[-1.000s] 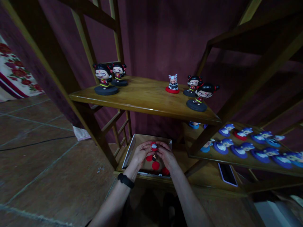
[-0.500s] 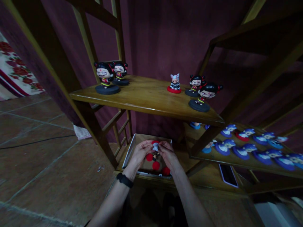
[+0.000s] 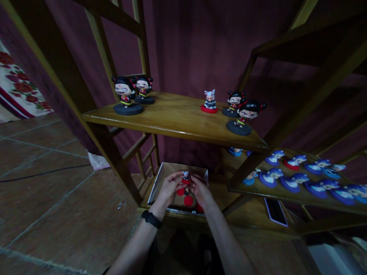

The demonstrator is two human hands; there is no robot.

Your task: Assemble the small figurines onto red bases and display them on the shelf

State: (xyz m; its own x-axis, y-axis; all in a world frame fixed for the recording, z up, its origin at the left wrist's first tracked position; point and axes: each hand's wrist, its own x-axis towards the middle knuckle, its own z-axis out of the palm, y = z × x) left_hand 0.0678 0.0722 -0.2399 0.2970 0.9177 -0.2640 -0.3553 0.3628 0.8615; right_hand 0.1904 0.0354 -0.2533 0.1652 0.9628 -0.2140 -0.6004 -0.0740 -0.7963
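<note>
A small white-haired figurine [image 3: 186, 176] on a red round base is held between my two hands, upright, above an open cardboard box [image 3: 155, 188]. My left hand [image 3: 169, 186] grips it from the left, fingers closed at the base. From the right, my right hand [image 3: 200, 188] pinches the same base. Below them in the box lie red discs [image 3: 188, 201] and a small dark figurine [image 3: 187, 191], partly covered by my fingers. A similar white-haired figurine [image 3: 210, 100] on a red base stands on the wooden shelf above.
Black-haired figurines [image 3: 125, 93] on dark bases stand at both ends of the upper wooden shelf [image 3: 169, 114]. Several blue-purple figurines [image 3: 271, 177] line the lower right shelf. A phone [image 3: 275, 212] lies below them. A shelf post [image 3: 114, 164] rises left of the box.
The held figurine has been turned: its red base was at the top, and now it sits upright with the base underneath. Both hands have shifted their grip around it.
</note>
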